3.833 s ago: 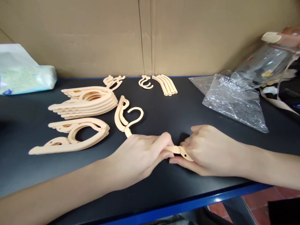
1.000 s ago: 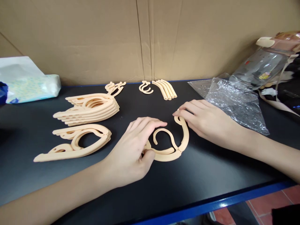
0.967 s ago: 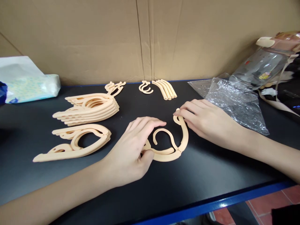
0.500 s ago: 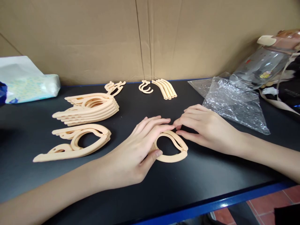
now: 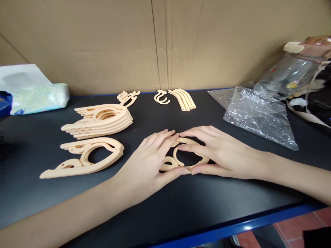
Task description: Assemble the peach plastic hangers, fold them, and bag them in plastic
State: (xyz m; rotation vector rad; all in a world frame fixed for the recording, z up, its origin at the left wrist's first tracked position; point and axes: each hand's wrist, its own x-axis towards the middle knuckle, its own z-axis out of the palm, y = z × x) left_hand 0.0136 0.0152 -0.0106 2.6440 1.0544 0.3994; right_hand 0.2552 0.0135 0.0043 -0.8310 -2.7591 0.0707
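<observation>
A cream plastic folding hanger [image 5: 206, 160] lies folded on the dark table between my hands, partly hidden by the fingers. My left hand [image 5: 148, 158] grips its left side, thumb on the near edge and fingers on the far edge. From the right, my right hand [image 5: 222, 151] reaches over the opposite end, its thumb near my left thumb and its fingers curved over the far edge and the middle. A curved piece shows inside the loop. To the left sit a low stack of folded hangers [image 5: 103, 169] and, behind it, a taller stack [image 5: 116, 124].
Loose hook pieces [image 5: 165, 102] and curved strips [image 5: 184, 100] lie at the back, with more small pieces [image 5: 129, 100] further left. Clear plastic bags [image 5: 258, 117] and a bottle [image 5: 292, 74] are at right. A tissue pack [image 5: 38, 98] lies left, before a cardboard wall [image 5: 103, 44].
My right hand has come left and nearer, from beside the hanger to a grip over its right end. The left fingers have drawn back slightly, and the piece inside the loop looks differently placed.
</observation>
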